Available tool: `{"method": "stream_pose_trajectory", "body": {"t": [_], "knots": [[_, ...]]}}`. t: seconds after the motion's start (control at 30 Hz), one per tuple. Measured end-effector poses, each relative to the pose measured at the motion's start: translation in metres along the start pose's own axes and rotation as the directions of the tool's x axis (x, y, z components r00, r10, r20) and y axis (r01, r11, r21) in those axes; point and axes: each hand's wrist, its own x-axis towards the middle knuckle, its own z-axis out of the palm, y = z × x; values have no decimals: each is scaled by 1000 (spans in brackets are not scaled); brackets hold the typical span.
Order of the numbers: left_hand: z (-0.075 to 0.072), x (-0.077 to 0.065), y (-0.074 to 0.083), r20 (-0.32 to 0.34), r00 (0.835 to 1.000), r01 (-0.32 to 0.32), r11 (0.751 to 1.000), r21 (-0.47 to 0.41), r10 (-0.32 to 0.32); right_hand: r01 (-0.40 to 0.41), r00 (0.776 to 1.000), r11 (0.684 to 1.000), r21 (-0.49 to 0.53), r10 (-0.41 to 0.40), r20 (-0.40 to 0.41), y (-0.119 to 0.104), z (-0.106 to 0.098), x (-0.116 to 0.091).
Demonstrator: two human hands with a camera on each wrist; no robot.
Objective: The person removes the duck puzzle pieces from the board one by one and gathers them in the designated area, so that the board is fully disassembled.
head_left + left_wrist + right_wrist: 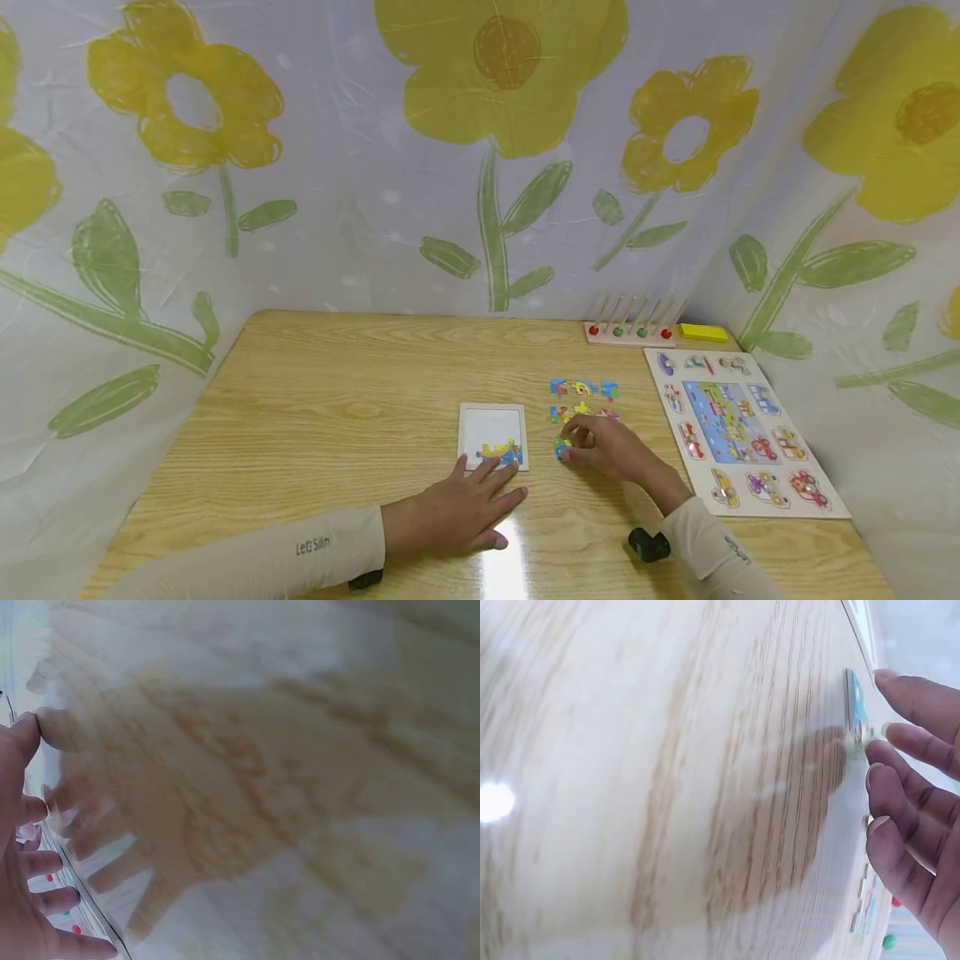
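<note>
A small square puzzle tray [463,429] lies on the table, with several joined yellow and blue puzzle pieces [504,452] along its lower right. My left hand [468,510] lies across the tray's near edge, fingers spread and fingertips by those pieces. Right of the tray, my right hand [607,448] is bent over a blue and green puzzle piece [560,448]. In the right wrist view that piece [854,701] lies flat on the table, the thumb and bent fingers [889,791] right beside it with a gap between them.
Two rows of loose puzzle pieces [583,389] lie beyond my right hand. A large peg puzzle board [670,379] lies at the right. Behind it stand a rack with upright rods and red and green beads [630,335] and a yellow block [702,333]. A flowered curtain [337,208] encloses the table.
</note>
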Motion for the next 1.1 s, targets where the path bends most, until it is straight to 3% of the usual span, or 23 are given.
{"method": "stream_pose_trajectory", "body": {"t": [0.4,0.77,1.1], "knots": [[-1,6,7,-49,997,-63,998,-12,62,0,1000,1000,0,0,28,-2,2,5],[4,7,10,-38,999,-33,999,5,34,64,997,997,-50,-61,54,-18,7,21],[3,9,8,-7,1000,-28,999,-19,28,103,990,994,-26,-100,100,-38,7,43]]}}
